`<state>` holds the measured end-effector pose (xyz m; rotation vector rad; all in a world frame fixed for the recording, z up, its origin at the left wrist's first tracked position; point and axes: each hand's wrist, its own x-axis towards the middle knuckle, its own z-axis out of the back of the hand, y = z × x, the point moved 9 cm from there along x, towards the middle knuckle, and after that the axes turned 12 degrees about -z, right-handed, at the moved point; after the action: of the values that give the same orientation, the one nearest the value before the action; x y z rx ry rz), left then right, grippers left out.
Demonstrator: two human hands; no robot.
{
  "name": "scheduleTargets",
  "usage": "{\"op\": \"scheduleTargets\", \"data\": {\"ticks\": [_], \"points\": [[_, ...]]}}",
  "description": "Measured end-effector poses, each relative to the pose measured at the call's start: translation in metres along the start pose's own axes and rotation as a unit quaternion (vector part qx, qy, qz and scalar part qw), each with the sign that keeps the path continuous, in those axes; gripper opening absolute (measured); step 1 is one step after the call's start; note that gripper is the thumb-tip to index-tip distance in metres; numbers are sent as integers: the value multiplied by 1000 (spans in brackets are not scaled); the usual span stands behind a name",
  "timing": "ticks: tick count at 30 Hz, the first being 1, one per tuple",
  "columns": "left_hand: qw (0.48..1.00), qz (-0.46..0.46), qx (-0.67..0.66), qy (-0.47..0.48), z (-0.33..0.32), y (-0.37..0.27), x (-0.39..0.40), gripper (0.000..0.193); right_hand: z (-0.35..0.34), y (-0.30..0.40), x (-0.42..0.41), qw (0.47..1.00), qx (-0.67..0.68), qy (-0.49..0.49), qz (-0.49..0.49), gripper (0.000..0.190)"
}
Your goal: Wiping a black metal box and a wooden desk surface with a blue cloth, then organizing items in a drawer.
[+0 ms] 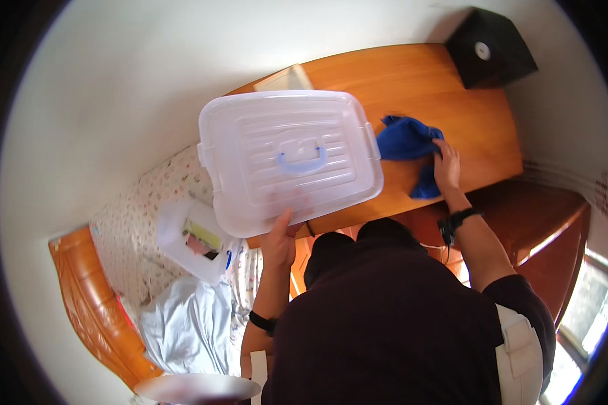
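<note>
A translucent plastic storage box lid (294, 157) with a light blue handle is held up over the left part of the wooden table (410, 76). My left hand (279, 240) grips its near edge, with the thumb on top and the fingers partly hidden beneath. To the right of the lid, my right hand (447, 164) holds a crumpled blue cloth (408, 139) at its right side, against the tabletop. Part of the same cloth, or another blue piece, lies by the table's front edge.
A black box-shaped object (491, 50) stands at the table's back right. A pale flat object (283, 80) lies behind the lid. On the patterned bed (126, 243) at left are an open translucent bin (175, 238) holding several things and a pale blue fabric (192, 324).
</note>
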<state>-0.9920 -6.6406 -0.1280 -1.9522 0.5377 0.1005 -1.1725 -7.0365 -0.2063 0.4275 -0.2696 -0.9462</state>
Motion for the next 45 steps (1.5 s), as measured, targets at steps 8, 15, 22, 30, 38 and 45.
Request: {"op": "scheduleTargets", "data": {"ticks": [8,15,22,30,38,45], "points": [[994,26,12,103,-31,18,12,46,53,-37,26,624,705,87,-327,34],[919,129,140,345,-75,80,1,48,42,-13,17,656,643,184,-351,38],[975,168,65,129,-18,92,43,50,-4,9,-3,944,249,170,-134,51],[938,86,317,110,-26,135,37,53,-16,40,18,999,-12,27,15,35],[924,130,345,96,4,167,39,46,-78,185,-65,936,-69,261,226,28],[912,83,385,117,19,176,48,36,-50,105,15,975,-106,114,156,30]]}}
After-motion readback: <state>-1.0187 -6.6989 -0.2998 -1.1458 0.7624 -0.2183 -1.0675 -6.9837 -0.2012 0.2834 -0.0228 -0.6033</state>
